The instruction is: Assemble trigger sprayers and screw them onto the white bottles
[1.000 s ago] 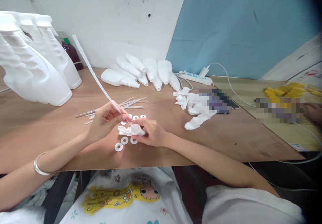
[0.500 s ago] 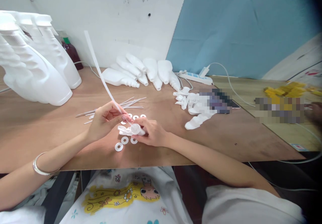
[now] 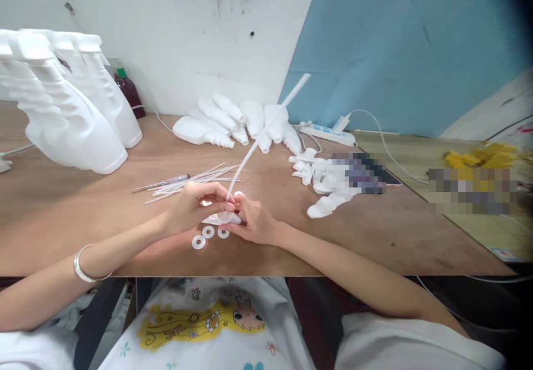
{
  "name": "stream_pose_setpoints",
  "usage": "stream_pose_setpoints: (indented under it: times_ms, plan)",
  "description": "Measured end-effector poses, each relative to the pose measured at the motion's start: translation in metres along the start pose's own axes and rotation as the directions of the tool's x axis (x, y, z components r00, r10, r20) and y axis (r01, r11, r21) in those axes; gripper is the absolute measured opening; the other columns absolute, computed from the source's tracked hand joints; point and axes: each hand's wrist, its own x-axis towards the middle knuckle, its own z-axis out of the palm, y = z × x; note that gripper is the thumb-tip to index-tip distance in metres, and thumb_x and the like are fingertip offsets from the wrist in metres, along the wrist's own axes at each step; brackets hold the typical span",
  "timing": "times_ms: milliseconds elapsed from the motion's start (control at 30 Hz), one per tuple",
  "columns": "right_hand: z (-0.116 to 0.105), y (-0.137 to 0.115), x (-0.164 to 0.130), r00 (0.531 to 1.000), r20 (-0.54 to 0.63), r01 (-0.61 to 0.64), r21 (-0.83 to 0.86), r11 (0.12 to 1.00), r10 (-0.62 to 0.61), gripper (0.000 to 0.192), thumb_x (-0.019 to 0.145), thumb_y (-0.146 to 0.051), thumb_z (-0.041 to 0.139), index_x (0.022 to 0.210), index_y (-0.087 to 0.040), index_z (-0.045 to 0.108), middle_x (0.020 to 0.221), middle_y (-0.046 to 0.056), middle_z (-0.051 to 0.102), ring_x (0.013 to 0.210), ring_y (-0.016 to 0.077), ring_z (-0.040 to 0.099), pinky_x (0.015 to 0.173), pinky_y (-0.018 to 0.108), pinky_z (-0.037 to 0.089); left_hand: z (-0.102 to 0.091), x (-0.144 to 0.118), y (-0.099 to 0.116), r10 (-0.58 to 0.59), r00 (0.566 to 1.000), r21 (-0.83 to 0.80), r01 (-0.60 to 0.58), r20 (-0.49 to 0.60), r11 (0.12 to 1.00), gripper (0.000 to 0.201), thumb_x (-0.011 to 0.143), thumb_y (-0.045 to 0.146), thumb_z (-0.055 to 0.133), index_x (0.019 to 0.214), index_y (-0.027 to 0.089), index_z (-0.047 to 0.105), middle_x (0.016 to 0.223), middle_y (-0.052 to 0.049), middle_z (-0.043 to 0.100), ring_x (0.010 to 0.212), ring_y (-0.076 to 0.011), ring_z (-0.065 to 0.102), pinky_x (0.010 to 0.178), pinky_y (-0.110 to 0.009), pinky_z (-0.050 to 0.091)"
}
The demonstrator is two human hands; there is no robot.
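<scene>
wood table [image 3: 83, 203], hands pinching thin tube [image 3: 266, 131]

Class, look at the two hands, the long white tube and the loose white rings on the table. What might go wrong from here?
The thin tube, pinched low by the left hand, sticks up far unsupported, so it may bend or kink.

The right hand steadies the small white cap beneath it; a slip could knock the loose rings beside it, near the table edge.

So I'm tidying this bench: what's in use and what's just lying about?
In use: tube pinched in the left hand; sprayer head under the right hand; washers; spare tubes.
Lying about: bottles; power strip; yellow parts.
</scene>
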Motion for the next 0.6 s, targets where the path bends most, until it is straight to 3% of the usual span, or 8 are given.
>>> stream_pose_setpoints:
  times_ms: [200,400,600]
  plan:
    - [-0.002,-0.002,0.002,0.999,0.043,-0.028,0.026,0.999,0.027,0.037,0.08,-0.041,0.052,0.105,-0.019,0.035,0.078,0.001,0.064,0.056,0.0114,0.057,0.054,0.021,0.04,-0.005,0.003,0.001,0.049,0.999,0.142,-0.048,-0.005,0.989,0.016,0.075,0.027,0.062,0.068,0.013,0.059,0.065,-0.002,0.062,0.059,-0.0116,0.057,0.056,-0.021,0.046]
    - [-0.002,-0.003,0.003,0.999,0.024,-0.037,0.031,0.999,0.036,0.039,0.079,-0.042,0.053,0.103,-0.019,0.032,0.073,0.0,0.064,0.054,0.0114,0.057,0.053,0.02,0.039,-0.015,0.015,0.007,0.13,0.978,0.278,-0.173,0.165,0.945,0.016,0.075,0.027,0.061,0.067,0.014,0.055,0.066,0.0,0.062,0.059,-0.009,0.054,0.056,-0.019,0.041]
    - [-0.002,-0.003,0.003,1.0,0.024,-0.018,0.033,0.999,0.017,0.04,0.08,-0.042,0.052,0.105,-0.018,0.033,0.073,0.0,0.063,0.054,0.0111,0.056,0.052,0.02,0.038,-0.021,0.02,0.004,0.16,0.964,0.307,-0.222,0.213,0.926,0.014,0.076,0.024,0.059,0.07,0.015,0.051,0.067,0.001,0.061,0.059,-0.0079,0.052,0.057,-0.019,0.04]
